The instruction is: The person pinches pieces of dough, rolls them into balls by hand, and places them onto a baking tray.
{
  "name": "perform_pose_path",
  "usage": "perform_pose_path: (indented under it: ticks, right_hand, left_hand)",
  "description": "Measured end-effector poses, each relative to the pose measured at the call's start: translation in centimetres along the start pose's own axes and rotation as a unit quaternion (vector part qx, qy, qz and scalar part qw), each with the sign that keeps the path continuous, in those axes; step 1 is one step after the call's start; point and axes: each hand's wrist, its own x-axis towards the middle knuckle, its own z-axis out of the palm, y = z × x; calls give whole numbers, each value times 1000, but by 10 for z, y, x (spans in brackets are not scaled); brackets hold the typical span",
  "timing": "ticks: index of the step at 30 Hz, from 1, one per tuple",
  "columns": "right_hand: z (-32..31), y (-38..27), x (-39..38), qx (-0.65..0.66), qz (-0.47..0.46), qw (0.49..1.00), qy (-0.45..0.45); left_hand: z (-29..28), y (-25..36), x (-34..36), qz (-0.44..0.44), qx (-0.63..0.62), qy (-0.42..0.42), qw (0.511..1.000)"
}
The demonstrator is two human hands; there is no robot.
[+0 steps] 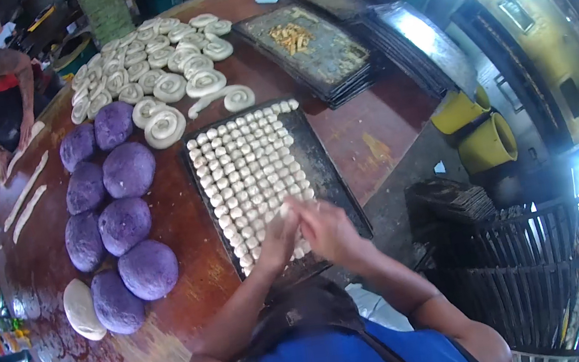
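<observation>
My left hand [277,240] and my right hand [332,233] meet above the near part of a dark baking tray [321,165]. A small pale piece of dough [284,210] shows at the fingertips of my left hand, which are closed on it. The fingers of my right hand are curled against the left; motion blurs them, and what they hold is hidden. Close rows of small round dough balls [246,161] cover most of the tray, leaving a bare strip along its right side. My hands hide some of the nearest balls.
Purple dough mounds [129,170] and one pale mound [83,310] lie left of the tray. Behind are many coiled dough ropes [169,87]. Stacked trays [316,51] stand far right, yellow buckets [487,142] beyond the table [185,225]. A co-worker [1,103] handles dough strips [27,196] far left.
</observation>
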Motion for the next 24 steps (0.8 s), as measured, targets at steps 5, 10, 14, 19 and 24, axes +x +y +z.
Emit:
perform_pose_path:
  ticks: [5, 10, 14, 19, 24]
  right_hand:
    - [-24, -2, 18, -104, -32, 993, 44]
    - [-14, 44, 42, 261, 42, 957, -119]
    - [-5, 117, 80, 89, 87, 990, -65]
    - [39, 207, 127, 12, -25, 1000, 14]
    - [25, 166, 125, -34, 56, 996, -68]
  left_hand:
    - [20, 38, 0, -95, -17, -42, 994]
    - [13, 65, -2, -109, 33, -15, 993]
    - [-40, 79, 12, 137, -283, 217, 924]
    - [-5, 47, 0, -103, 34, 209, 972]
    - [-33, 26, 18, -18, -124, 273, 954]
